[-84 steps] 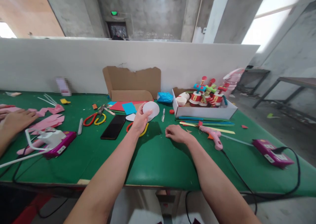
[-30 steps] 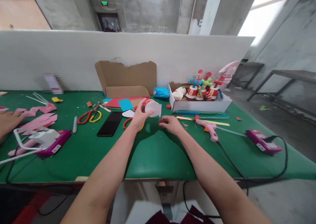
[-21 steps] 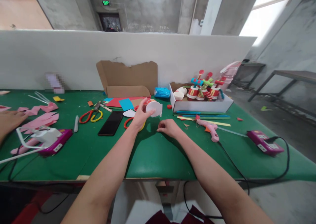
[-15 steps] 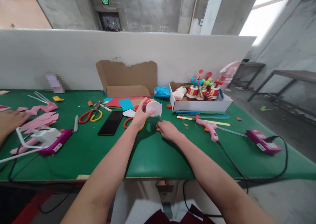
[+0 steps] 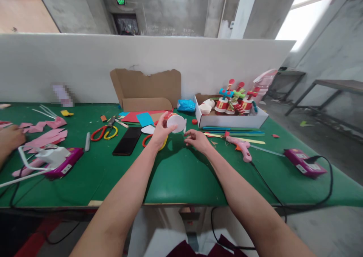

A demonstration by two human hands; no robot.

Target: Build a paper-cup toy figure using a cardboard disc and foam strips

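Observation:
My left hand (image 5: 161, 133) is closed round a red-and-white paper cup (image 5: 176, 124), whose round white face is turned toward me. A thin white strip (image 5: 185, 126) sticks out from the cup's right side. Just below and right of that strip is my right hand (image 5: 196, 140), with its fingers loosely bent and apart; I see nothing held in it. Beneath my left hand lie red-and-yellow-handled scissors (image 5: 146, 140), partly covered. A black phone (image 5: 126, 141) and a white paper piece (image 5: 148, 129) lie to the left.
A white box (image 5: 232, 121) holds several decorated cups. A pink glue gun (image 5: 239, 146) lies right, its cord running over the table edge. Purple power strips (image 5: 304, 162) sit at both sides. Another person's hand (image 5: 13, 138) is at far left among pink paper strips.
My right hand has shifted slightly right and up, and its fingers have opened from a tighter curl. My left hand still holds the cup, nearly in place.

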